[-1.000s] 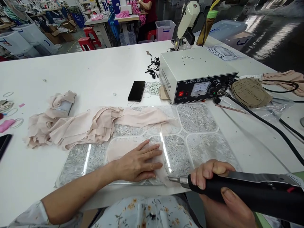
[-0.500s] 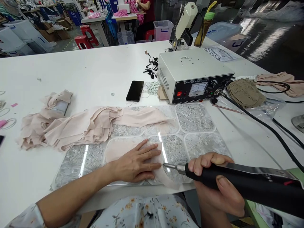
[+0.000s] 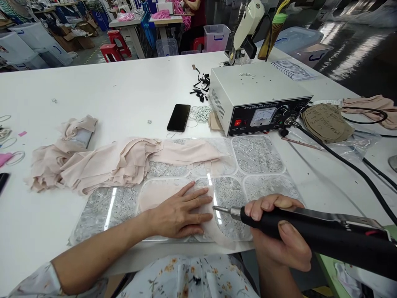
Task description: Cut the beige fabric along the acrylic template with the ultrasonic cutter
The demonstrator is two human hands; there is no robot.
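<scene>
My left hand [image 3: 182, 211] lies flat with fingers spread, pressing a thin pale pink fabric piece [image 3: 150, 196] onto a clear plate [image 3: 263, 229] over a grey speckled surface. In my right hand [image 3: 282, 236] is a black handheld ultrasonic welder [image 3: 313, 231], its fingers wrapped round the body. The narrow metal tip points left and is at the fabric's right edge, close beside my left fingertips. Whether it touches the fabric I cannot tell. Behind my left hand are a bunched stack of pink fabric [image 3: 108, 165] and a flat fabric strip [image 3: 186, 151].
A control box [image 3: 263, 99] with a dial stands at the back right, and a thick black cable [image 3: 347, 161] runs from it. Nearby lie a phone [image 3: 178, 118], white elastic cord [image 3: 201, 114] and brown card templates [image 3: 327, 123]. A person [image 3: 194, 20] sits far behind.
The welder's tip has moved slightly away from me along the fabric edge, with my right hand. My left hand stays on the fabric. The whole view has shifted a little.
</scene>
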